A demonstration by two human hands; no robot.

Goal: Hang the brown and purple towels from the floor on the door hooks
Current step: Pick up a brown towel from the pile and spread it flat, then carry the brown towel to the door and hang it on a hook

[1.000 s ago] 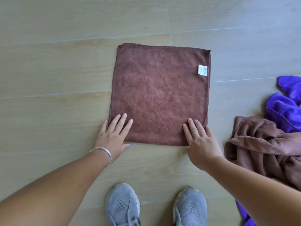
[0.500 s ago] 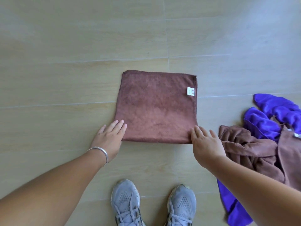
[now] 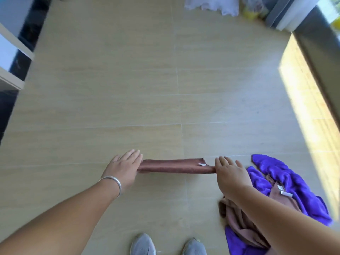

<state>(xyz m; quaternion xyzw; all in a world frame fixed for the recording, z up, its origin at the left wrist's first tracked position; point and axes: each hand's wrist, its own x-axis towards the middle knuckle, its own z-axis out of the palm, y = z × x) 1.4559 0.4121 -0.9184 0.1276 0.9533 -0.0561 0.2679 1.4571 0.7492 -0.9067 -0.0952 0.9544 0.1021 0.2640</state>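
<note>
Head view, steeply down over floor (image 3: 128, 89)

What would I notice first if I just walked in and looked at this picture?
First, the brown towel stretched in a narrow band between two hands, the left hand at one end and the right hand at the other. Next, the bright purple towel heaped with a tan towel on the floor to the right. A strip of sunlight glows along the right edge.

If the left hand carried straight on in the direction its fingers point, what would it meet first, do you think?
The left hand points up and slightly right across the floor. That line looks free of objects; only bare floor lies ahead, though depth is unclear.
</note>
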